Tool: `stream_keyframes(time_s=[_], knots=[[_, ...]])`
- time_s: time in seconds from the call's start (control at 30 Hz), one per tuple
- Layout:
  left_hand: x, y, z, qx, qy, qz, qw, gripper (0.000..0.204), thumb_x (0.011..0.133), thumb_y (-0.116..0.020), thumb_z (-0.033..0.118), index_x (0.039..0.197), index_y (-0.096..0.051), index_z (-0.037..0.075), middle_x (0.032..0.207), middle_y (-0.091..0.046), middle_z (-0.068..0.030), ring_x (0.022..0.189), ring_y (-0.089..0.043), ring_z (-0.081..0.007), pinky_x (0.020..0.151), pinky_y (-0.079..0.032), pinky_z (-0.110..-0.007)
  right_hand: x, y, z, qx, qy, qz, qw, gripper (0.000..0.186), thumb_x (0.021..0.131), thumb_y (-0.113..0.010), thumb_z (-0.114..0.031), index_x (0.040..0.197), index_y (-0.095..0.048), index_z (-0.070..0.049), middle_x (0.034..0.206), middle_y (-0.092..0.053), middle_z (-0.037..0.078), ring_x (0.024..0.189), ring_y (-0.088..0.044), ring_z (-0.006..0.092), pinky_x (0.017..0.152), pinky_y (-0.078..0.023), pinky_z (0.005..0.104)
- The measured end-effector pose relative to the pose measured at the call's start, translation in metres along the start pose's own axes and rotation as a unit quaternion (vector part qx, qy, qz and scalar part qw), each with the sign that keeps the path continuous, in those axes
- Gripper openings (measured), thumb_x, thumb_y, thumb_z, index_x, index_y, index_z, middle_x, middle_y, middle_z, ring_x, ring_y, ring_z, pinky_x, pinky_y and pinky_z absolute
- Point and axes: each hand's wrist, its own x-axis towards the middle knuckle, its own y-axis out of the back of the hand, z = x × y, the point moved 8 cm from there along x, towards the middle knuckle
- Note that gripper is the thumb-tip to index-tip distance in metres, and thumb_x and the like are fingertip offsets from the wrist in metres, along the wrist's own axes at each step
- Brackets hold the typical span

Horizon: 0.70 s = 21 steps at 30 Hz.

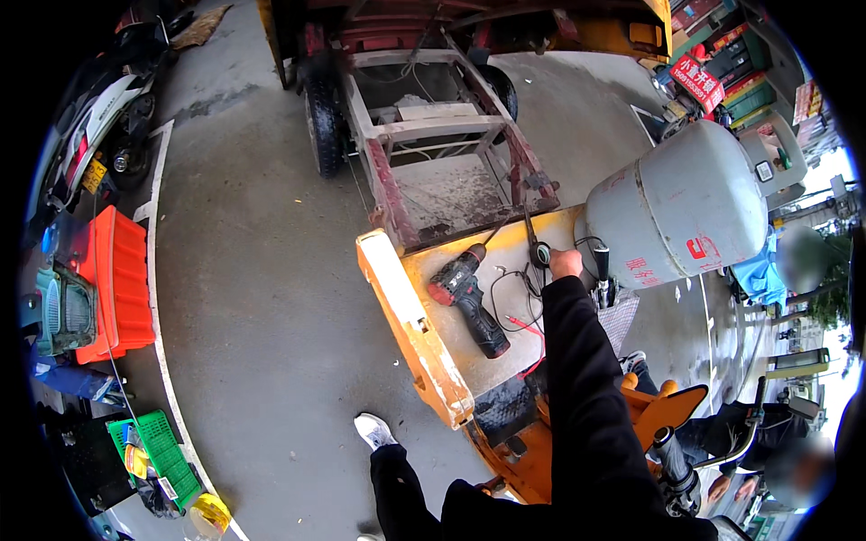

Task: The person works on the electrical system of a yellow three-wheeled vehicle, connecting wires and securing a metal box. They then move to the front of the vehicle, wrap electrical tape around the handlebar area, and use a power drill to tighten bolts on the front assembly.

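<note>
My right hand (pixel 566 263) is closed at the end of a dark tool (pixel 539 251) with a rounded end and a narrow tip toward the cart frame. Its exact kind is unclear. Beneath it is the worn metal seat deck (pixel 510 257) of an orange vehicle. A black and red cordless drill (pixel 471 302) lies there on its side, its long bit pointing toward the frame. Thin black cable (pixel 516 279) and a red test lead (pixel 525 326) lie between drill and sleeve. My left hand is out of view.
A large grey gas cylinder (pixel 677 207) lies beside the deck on the right. The open cart frame (pixel 442 135) with wheels stretches ahead. On the left are an orange bin (pixel 122 284), a green crate (pixel 162 460) and a parked scooter (pixel 99 135). A person (pixel 722 442) sits at lower right.
</note>
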Motion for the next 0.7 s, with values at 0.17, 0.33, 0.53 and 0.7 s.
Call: stream_keyframes(time_s=[0.17, 0.33, 0.53, 0.7], knots=[[0.059, 0.004, 0.096, 0.041, -0.128, -0.067, 0.989, 0.015, 0.092, -0.057, 0.018, 0.099, -0.062, 0.005, 0.083, -0.064, -0.0068, 0.07, -0.061, -0.015, 0.054, -0.049, -0.026, 0.024, -0.041, 0.054, 0.061, -0.107, -0.038, 0.992, 0.034, 0.076, -0.071, -0.022, 0.098, -0.07, 0.004, 0.106, -0.067, 0.027, 0.104, -0.065, 0.0396, 0.09, -0.052, 0.0413], [0.057, 0.014, 0.192, 0.05, -0.153, -0.061, 0.985, 0.016, 0.094, -0.056, 0.018, 0.102, -0.061, 0.006, 0.085, -0.064, -0.0046, 0.068, -0.06, -0.0136, 0.059, -0.048, -0.026, -0.067, -0.013, 0.005, 0.624, -0.234, -0.033, 0.745, 0.026, 0.085, -0.059, -0.001, 0.109, -0.053, 0.006, 0.089, -0.06, 0.018, 0.067, -0.066, 0.0304, 0.048, -0.054, 0.0365], [-0.003, -0.021, 0.33, -0.085, -0.323, -0.112, 0.936, 0.008, 0.09, -0.053, 0.004, 0.09, -0.058, -0.002, 0.074, -0.06, -0.0077, 0.062, -0.055, -0.0129, 0.054, -0.045, -0.025, -0.285, 0.116, -0.086, 0.79, -0.14, -0.154, 0.577, 0.025, 0.086, -0.05, 0.007, 0.11, -0.047, 0.005, 0.093, -0.059, 0.02, 0.078, -0.065, 0.0325, 0.063, -0.057, 0.0393], [-0.142, -0.091, 0.398, 0.039, -0.505, -0.368, 0.78, 0.021, 0.093, -0.064, 0.011, 0.111, -0.06, 0.0, 0.095, -0.067, -0.0076, 0.087, -0.063, -0.0137, 0.079, -0.051, -0.029, -0.517, 0.27, -0.069, 0.673, 0.019, -0.257, 0.693, 0.031, 0.083, -0.05, 0.011, 0.113, -0.052, 0.001, 0.092, -0.062, 0.013, 0.076, -0.065, 0.0208, 0.066, -0.056, 0.0354]])
